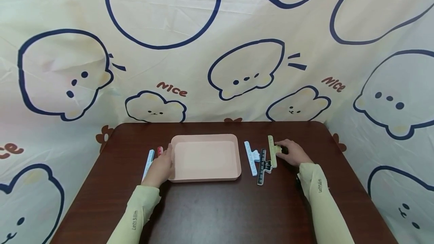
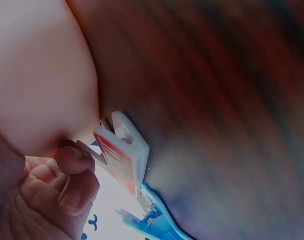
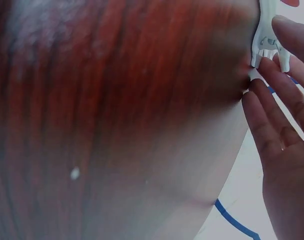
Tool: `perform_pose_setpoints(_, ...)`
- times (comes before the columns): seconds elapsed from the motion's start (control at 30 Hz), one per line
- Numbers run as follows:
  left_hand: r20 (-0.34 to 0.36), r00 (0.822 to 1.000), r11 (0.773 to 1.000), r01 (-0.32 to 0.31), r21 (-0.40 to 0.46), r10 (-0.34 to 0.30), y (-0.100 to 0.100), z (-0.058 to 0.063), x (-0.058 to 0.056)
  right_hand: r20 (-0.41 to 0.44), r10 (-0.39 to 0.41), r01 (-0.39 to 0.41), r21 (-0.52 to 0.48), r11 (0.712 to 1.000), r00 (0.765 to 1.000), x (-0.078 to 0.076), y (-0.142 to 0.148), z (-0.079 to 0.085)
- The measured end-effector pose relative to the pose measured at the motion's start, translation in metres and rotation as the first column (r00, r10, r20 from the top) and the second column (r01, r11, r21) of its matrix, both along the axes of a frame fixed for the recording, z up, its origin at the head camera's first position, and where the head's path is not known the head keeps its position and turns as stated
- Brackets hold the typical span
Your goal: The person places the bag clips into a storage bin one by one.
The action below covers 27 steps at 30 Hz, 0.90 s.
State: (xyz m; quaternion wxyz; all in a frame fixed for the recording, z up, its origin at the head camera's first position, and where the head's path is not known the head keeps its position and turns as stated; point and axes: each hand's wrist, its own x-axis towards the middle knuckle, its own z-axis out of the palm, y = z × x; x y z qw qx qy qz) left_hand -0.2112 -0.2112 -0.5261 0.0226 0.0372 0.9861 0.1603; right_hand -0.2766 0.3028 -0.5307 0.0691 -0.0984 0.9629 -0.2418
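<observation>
"What does the right hand (image 1: 294,154) have?"

"Thumb and forefinger pinch a pale green clip (image 1: 272,154) at the table's (image 1: 217,214) right, the gap between them only the clip's width; the other fingers extend loosely."

"And the left hand (image 1: 160,168)?"

"Its fingers bend in at the left edge of a pink tray (image 1: 205,159), holding the rim. A red clip (image 2: 122,162) stands just beside the fingertips."

"What lies between tray and right hand?"

"A blue clip (image 1: 251,160) and a black clip (image 1: 261,166), both untouched, the black one near the green."
</observation>
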Motion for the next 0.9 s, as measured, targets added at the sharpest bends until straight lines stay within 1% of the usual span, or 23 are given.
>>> perform_pose_setpoints(0.2, -0.008, 1.0, 1.0, 0.0, -0.005, 0.0, 0.001, -0.001, 0.001, -0.012, -0.01, 0.01, -0.01, 1.0, 1.0, 0.002, 0.0, 0.001)
perform_pose_setpoints(0.43, -0.006, 1.0, 0.999, -0.007, -0.039, 0.007, 0.005, 0.001, 0.002, -0.042, -0.021, 0.019, -0.031, 0.999, 0.999, 0.007, 0.003, 0.002)
perform_pose_setpoints(0.53, -0.007, 1.0, 0.999, -0.005, -0.043, 0.004, 0.005, 0.001, 0.002, -0.048, -0.034, 0.031, -0.062, 0.998, 0.998, 0.01, 0.007, 0.004)
perform_pose_setpoints(0.73, -0.005, 1.0, 0.999, -0.003, -0.034, 0.003, 0.005, 0.003, 0.002, -0.069, -0.073, 0.061, -0.161, 0.985, 0.995, 0.011, 0.008, 0.011)
perform_pose_setpoints(0.9, 0.018, 1.0, 0.999, 0.0, -0.037, 0.0, 0.004, 0.003, 0.0, -0.081, -0.069, 0.051, -0.198, 0.979, 0.994, 0.011, 0.006, 0.017)
